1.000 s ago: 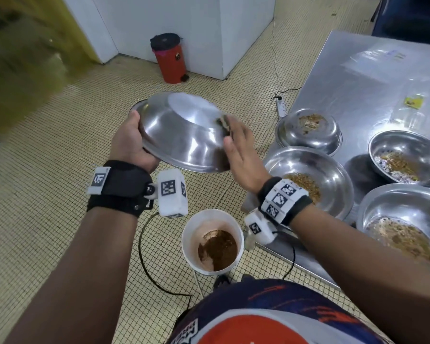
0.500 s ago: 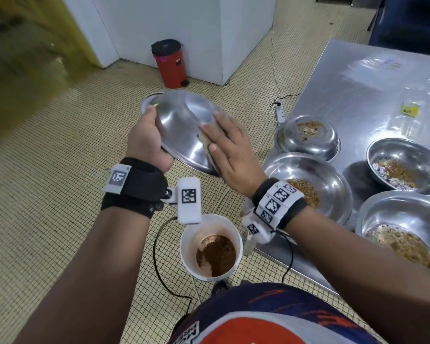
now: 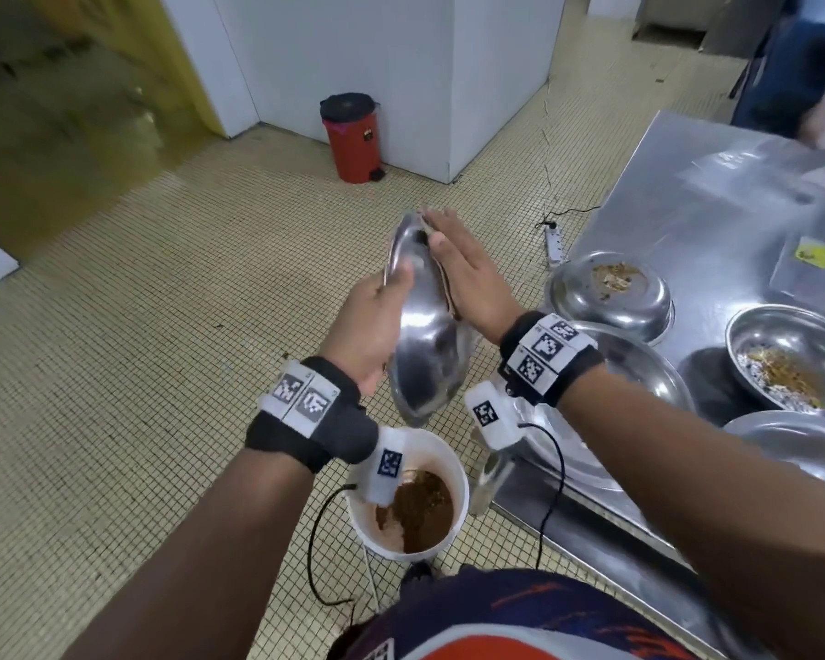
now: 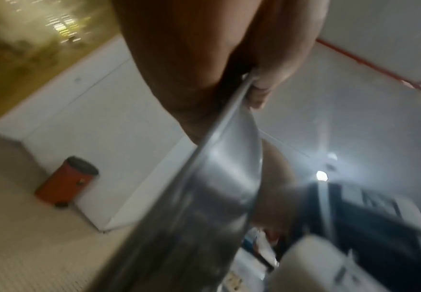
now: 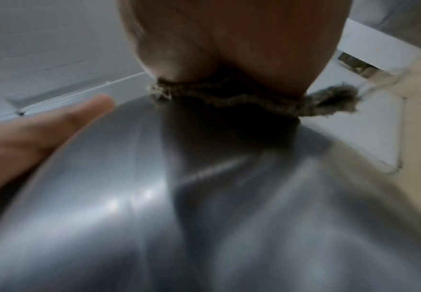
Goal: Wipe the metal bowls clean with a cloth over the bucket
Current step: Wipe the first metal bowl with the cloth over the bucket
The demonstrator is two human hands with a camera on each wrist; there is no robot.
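The bowl (image 3: 422, 335) has swung up onto its edge over the bucket (image 3: 453, 473) (it lay flatter before), the right hand (image 3: 467, 273) sliding the cloth (image 5: 249, 98) upward.

The bowl (image 3: 425, 340) is shiny silver, the cloth (image 5: 254, 98) grey-brown, the bucket (image 3: 458, 464) white, the bin (image 3: 353, 140) red with a black top.

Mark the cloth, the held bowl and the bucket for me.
cloth (image 5: 242, 98): right wrist view, frayed edge under the palm.
held bowl (image 3: 425, 335): head view, shiny outer wall.
bucket (image 3: 456, 462): head view, white rim.
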